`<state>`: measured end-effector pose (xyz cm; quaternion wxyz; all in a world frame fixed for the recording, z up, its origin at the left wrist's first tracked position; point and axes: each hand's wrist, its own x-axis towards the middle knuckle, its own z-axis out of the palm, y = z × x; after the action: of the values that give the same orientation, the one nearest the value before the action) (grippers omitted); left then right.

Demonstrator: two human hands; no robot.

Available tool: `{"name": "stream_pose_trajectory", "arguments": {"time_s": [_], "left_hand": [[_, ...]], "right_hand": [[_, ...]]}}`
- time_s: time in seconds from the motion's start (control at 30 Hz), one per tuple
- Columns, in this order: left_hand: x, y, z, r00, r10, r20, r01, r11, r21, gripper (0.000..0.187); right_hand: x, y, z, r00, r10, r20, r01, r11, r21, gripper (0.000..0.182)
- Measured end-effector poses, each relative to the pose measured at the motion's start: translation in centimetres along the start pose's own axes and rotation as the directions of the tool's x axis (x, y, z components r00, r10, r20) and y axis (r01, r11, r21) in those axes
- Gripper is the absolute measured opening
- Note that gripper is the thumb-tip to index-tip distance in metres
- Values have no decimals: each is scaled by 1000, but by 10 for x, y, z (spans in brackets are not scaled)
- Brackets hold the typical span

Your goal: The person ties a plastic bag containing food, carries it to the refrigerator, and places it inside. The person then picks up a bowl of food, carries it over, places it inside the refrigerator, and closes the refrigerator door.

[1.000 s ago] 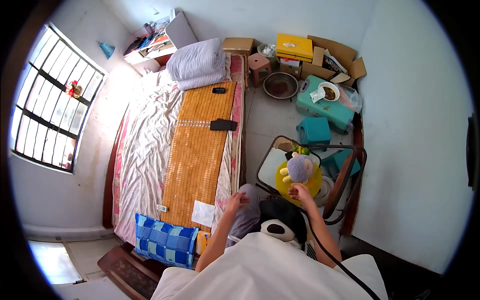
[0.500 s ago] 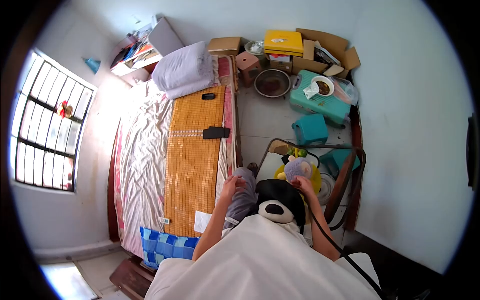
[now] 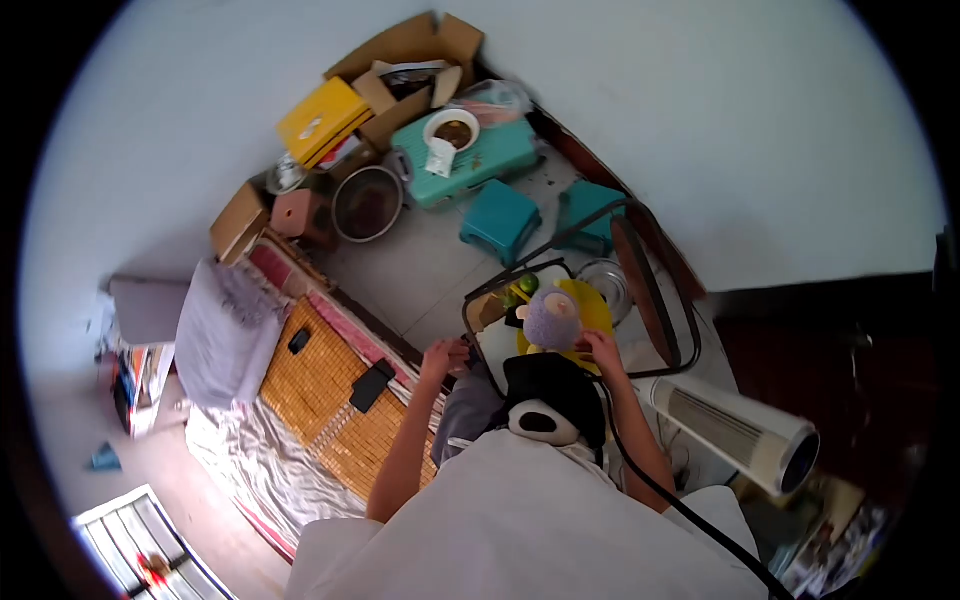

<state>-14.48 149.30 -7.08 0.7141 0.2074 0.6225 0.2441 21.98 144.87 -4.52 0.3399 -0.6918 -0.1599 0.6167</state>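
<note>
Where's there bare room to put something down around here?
The pale tiled floor is open between the pink-edged bed, round metal basin and turquoise plastic stool. The tan tile-patterned mat has room beside the larger flat black object. It's crowded on the dark-framed chair, around the lavender plush toy by the right hand.

shows lavender on the plush toy (image 3: 550, 322) between three and four o'clock, yellow on the round piece (image 3: 598, 308) at three; turns teal on the stool (image 3: 500, 220) at twelve, mint green on the suitcase (image 3: 495, 155) further out; runs to yellow on the box (image 3: 323, 122) towards eleven, small orange-tan squares on the mat (image 3: 325, 375) at eight.
</note>
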Motion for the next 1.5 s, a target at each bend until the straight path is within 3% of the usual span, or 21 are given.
{"name": "stream_pose_trajectory", "arguments": {"time_s": [0.07,0.2,0.23,0.27,0.33,0.4,0.43,0.5,0.53,0.6,0.63,0.67,0.73,0.87,1.17,1.23,1.5], "left_hand": [[16,32,-8,998,58,-1,-57,992,109,38],[51,43,-16,998,15,57,-22,992,122,37],[51,50,-7,996,15,92,-28,990,141,37],[51,59,4,992,23,127,-44,986,159,37],[51,63,33,983,20,184,-55,981,185,36],[43,60,59,974,2,224,-51,976,214,36],[37,61,72,964,-4,267,-59,972,227,36],[29,62,91,950,-3,311,-78,965,249,35],[28,58,98,946,2,325,-92,961,262,36],[26,51,109,940,11,342,-115,952,284,37],[24,47,114,949,-10,316,-89,950,298,38],[22,43,118,957,-32,288,-61,948,311,38],[16,37,126,959,-40,279,-58,941,334,39],[4,17,136,970,-49,240,-31,948,315,41],[-5,-6,139,981,-18,194,-36,963,269,38],[-6,-6,139,983,-10,181,-37,965,258,39],[-8,-8,146,985,-11,175,-34,967,251,41]], "right_hand": [[-16,-2,6,994,-61,-88,55,996,-76,25],[-32,21,-31,949,-147,-280,104,981,-162,25],[-42,16,-41,907,-236,-348,188,968,-166,26],[-49,8,-51,852,-326,-411,277,945,-176,27],[-64,-2,-82,731,-494,-471,252,837,-486,29],[-80,-12,-98,471,-639,-609,73,716,-694,34],[-86,-13,-105,467,-631,-620,70,725,-685,34],[-89,-16,-119,169,-769,-616,-184,589,-787,48],[-80,-7,-135,162,-764,-625,-179,600,-780,48],[-54,19,-170,331,-692,-642,-191,617,-763,61],[-48,21,-178,523,-557,-644,-111,705,-700,60],[-43,26,-184,520,-557,-647,-105,711,-696,60],[-42,23,-179,660,-467,-589,-14,776,-631,51],[-33,23,-201,717,-400,-571,-1,818,-575,47],[-11,28,-236,765,-413,-494,-42,734,-678,44],[-11,19,-242,805,-339,-487,-70,761,-645,43],[18,19,-264,782,-362,-508,-81,749,-658,41]]}}
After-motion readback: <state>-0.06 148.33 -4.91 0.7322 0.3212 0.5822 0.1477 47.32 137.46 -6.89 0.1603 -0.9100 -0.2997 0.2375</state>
